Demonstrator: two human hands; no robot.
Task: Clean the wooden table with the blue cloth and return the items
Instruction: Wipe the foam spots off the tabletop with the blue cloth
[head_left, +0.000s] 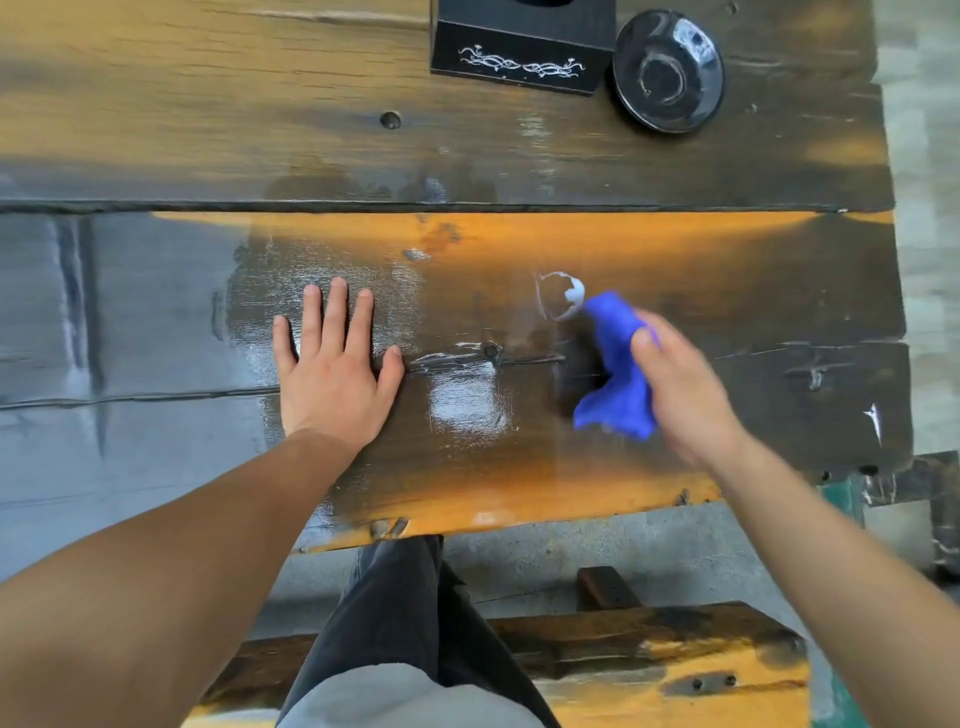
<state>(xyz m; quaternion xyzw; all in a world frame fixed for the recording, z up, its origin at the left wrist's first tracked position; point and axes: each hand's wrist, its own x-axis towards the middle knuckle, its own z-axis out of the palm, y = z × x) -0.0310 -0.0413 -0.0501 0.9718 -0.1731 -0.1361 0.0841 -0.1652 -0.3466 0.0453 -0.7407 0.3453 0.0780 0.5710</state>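
the left hand (332, 369) is pressed flat, empty; the blue cloth (615, 364) is gripped by the right hand (685, 384). the white smear (563, 296) just ahead should be wiped firmly.

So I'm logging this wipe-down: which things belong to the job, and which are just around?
Job: blue cloth in right hand; wooden table; white smear; black box and black dish, to return.
Around: bench; left hand, flat on table.

"Where is there room to pass?"
"The wooden table (156, 322) lies bare at left and centre."
"And in the way?"
"A black box (519, 47) and black saucer (668, 70), side by side at the far right."
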